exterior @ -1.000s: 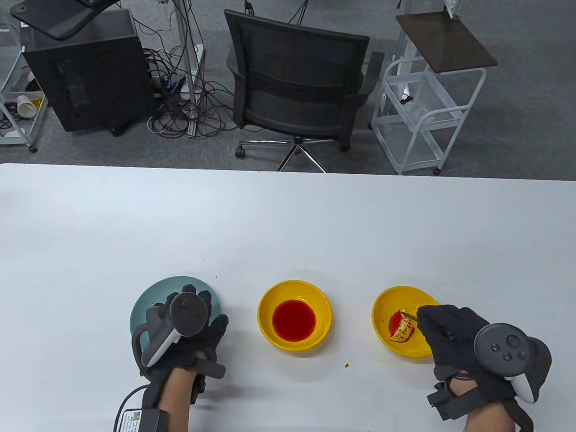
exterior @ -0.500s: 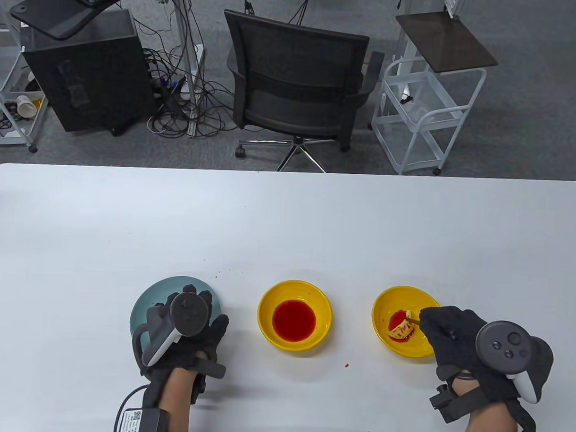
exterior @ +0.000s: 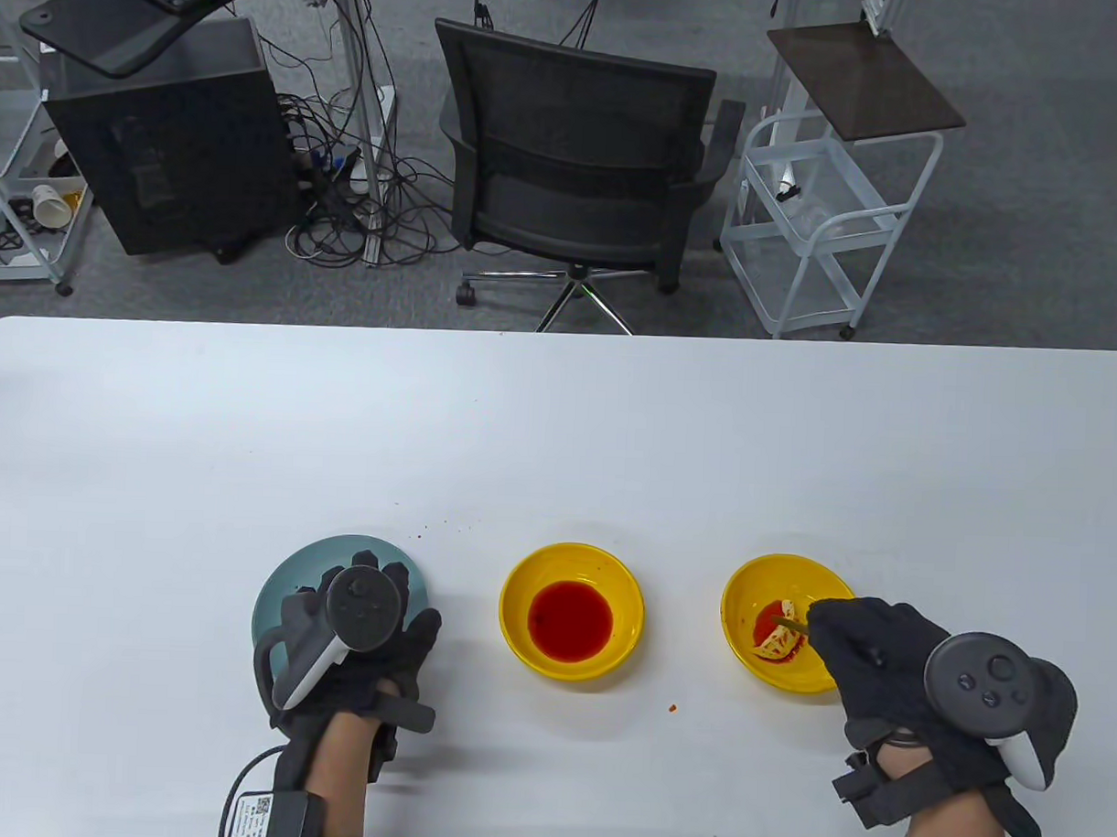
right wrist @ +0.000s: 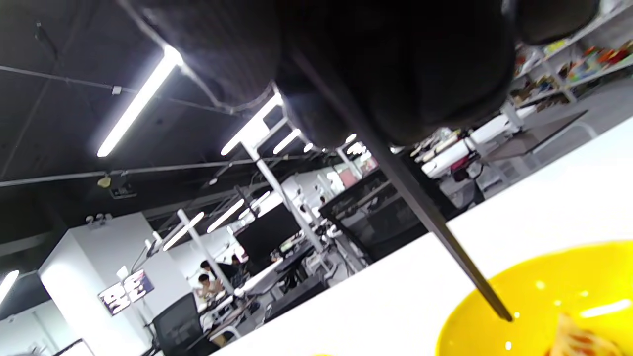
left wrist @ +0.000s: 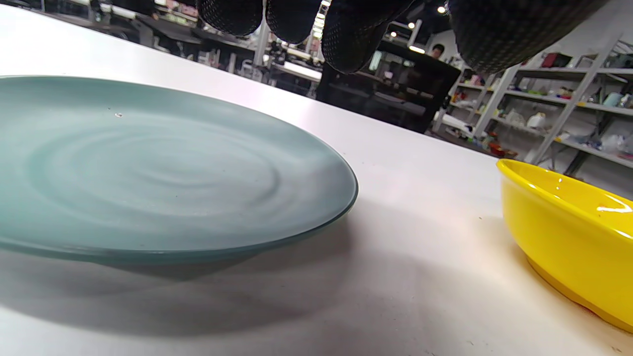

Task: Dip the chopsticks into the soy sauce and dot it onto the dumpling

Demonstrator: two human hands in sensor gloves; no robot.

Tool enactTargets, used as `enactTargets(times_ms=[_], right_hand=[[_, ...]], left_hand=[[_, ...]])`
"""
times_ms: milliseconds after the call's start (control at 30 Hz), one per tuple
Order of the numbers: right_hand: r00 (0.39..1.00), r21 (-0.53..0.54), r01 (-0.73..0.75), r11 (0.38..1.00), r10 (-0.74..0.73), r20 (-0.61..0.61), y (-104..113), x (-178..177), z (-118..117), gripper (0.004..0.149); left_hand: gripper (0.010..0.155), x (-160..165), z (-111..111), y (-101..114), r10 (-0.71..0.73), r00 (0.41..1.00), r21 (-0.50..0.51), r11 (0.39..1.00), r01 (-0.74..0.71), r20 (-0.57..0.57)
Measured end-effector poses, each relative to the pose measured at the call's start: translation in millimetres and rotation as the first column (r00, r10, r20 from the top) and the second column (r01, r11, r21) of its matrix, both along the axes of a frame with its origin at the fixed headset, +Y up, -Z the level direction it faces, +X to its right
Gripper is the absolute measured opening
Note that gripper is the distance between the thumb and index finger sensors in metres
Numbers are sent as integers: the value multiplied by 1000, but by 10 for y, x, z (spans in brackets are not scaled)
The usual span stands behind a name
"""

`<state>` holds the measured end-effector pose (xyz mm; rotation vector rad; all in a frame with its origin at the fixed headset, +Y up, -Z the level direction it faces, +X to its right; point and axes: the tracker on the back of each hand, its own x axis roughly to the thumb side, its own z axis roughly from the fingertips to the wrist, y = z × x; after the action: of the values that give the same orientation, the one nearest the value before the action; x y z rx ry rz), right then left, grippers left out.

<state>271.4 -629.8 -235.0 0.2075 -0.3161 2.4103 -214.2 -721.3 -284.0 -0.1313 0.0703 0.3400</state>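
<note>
Table view: the right hand [exterior: 880,645] grips the chopsticks [exterior: 792,621], whose short visible length runs from the fingers toward 10 o'clock and ends over the dumpling [exterior: 780,639]. The dumpling lies in the right yellow bowl [exterior: 745,585], on a red smear. Whether the tips touch it cannot be told. The soy sauce bowl [exterior: 521,582] sits at 9 o'clock from the dumpling bowl, well apart from it, with open bench [exterior: 558,437] between them. The right hand is by far the nearer to both bowls. A further dip would, I judge, mean a sideways carry toward 9 o'clock, lifting over two rims. The left hand [exterior: 354,631] rests over the near half of the teal plate [exterior: 278,592], fingers spread, holding nothing.

Left wrist view: the fingertips [left wrist: 346,39] hang above the teal plate; the sauce bowl's wall stands at 3 o'clock, apart from the plate.

Right wrist view: one dark stick shows, slanting from the gloved fingers [right wrist: 395,74] down toward 4 o'clock. Its tip sits above the bowl's inside, just beside the dumpling's edge at the frame's bottom, seemingly not touching.
</note>
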Motion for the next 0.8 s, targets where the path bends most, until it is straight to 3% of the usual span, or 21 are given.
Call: enactTargets(times_ms=[167, 567, 800], right_hand=[[998, -31, -16, 999, 18, 57, -59, 43, -45, 46], [1000, -110, -22, 994, 21, -11, -119, 9, -82, 46], [999, -9, 21, 1000, -22, -43, -31, -19, -16, 47]], left_hand=[[76, 1, 3, 2, -1, 1000, 6, 1000, 1, 0], [77, 1, 7, 0, -1, 1000, 14, 1000, 1, 2], [77, 14, 8, 5, -1, 1000, 20, 1000, 1, 10]])
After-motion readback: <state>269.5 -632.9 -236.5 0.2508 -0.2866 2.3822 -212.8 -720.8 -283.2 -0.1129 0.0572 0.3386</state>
